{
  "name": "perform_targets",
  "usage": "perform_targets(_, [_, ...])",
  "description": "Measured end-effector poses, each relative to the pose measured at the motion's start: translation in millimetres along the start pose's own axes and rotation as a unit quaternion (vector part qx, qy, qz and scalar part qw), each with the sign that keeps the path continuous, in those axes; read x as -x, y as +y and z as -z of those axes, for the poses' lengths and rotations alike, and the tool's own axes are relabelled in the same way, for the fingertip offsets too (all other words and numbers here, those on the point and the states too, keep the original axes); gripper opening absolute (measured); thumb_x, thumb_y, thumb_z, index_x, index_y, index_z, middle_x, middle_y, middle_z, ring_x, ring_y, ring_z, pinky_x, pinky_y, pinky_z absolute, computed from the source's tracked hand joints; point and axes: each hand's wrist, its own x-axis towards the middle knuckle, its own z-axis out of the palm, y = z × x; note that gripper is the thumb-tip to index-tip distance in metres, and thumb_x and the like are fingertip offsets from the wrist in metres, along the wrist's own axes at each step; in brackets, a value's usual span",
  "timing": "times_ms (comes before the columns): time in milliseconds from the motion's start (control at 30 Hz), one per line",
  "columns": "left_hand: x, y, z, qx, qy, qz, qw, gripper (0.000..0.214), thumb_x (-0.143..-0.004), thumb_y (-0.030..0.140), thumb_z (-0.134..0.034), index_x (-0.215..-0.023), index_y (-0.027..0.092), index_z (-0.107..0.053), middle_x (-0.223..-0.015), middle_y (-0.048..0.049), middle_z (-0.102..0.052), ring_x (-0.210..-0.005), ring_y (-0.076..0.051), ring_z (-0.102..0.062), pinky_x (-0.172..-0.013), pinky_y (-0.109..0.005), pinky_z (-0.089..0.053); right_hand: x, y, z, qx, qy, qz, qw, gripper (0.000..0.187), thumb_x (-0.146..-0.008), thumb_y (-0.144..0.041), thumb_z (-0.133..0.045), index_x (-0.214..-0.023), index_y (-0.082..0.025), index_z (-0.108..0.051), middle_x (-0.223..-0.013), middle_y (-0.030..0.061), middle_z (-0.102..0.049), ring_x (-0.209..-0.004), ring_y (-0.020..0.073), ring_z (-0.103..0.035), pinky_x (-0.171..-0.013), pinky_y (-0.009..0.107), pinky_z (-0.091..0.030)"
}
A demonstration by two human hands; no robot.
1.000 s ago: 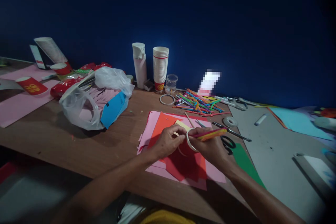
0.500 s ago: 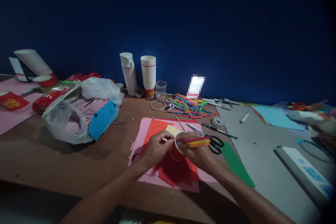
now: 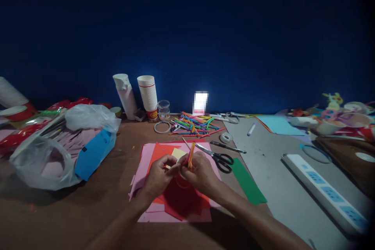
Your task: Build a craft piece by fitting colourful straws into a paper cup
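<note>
Above a stack of coloured paper sheets, both hands are on a paper cup with a white rim and red side, its mouth facing me. My left hand pinches the rim at the left, fingertips closed. A small pale piece shows by those fingers. My right hand is closed at the cup's right side, on the cup and a folded strip in orange, yellow and magenta that sticks upward. Exactly how its fingers grip the strip is hidden.
Black-handled scissors, a pen, a tape roll and green paper lie right of the hands. Coloured sticks and stacked cups are behind. A plastic bag stands left, a power strip right.
My view has turned rightward. The strip, which lay pointing right across my right hand, now stands upward at the cup's rim. Both hands have drawn closer together.
</note>
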Motion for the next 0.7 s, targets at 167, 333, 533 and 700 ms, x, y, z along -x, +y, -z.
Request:
perform_targets(167, [3, -1, 0.8, 0.011, 0.013, 0.022, 1.000, 0.025, -0.072, 0.037, -0.058, -0.078, 0.013, -0.062, -0.074, -0.0039, -0.065, -0.067, -0.015, -0.059, -0.061, -0.023, -0.045, 2, -2, -3, 0.020, 0.019, 0.012, 1.000, 0.013, -0.078, -0.022, -0.052, -0.078, -0.019, -0.065, -0.073, 0.0028, -0.064, -0.072, 0.0144, -0.055, -0.063, 0.023, -0.033])
perform_targets(333, [9, 12, -0.9, -0.060, 0.046, 0.028, 0.997, 0.022, -0.067, 0.033, -0.058, -0.074, 0.013, -0.064, -0.070, -0.0029, -0.065, -0.067, -0.016, -0.059, -0.060, -0.023, -0.045, 4, -2, -4, 0.052, -0.005, 0.012, 0.999, 0.011, -0.079, -0.024, -0.053, -0.079, -0.019, -0.064, -0.072, 0.0033, -0.063, -0.071, 0.0142, -0.053, -0.060, 0.023, -0.030])
perform_targets(533, [11, 13, -0.9, -0.065, 0.042, 0.014, 0.997, 0.022, -0.069, 0.033, -0.055, -0.073, 0.014, -0.066, -0.075, -0.0049, -0.067, -0.071, -0.018, -0.060, -0.064, -0.024, -0.046, 0, 1, -8, 0.117, -0.003, 0.017, 0.993, 0.017, -0.077, -0.029, -0.055, -0.064, -0.018, -0.058, -0.058, 0.0013, -0.057, -0.060, 0.0129, -0.048, -0.055, 0.025, -0.022])
perform_targets(700, [14, 13, -0.6, -0.073, 0.047, 0.026, 0.996, 0.024, -0.070, 0.034, -0.056, -0.076, 0.013, -0.066, -0.074, -0.0047, -0.068, -0.070, -0.018, -0.060, -0.063, -0.023, -0.045, 1, 3, -8, 0.072, 0.014, 0.033, 0.997, 0.009, -0.075, -0.027, -0.057, -0.070, -0.019, -0.059, -0.059, -0.0016, -0.059, -0.059, 0.0124, -0.048, -0.059, 0.024, -0.024])
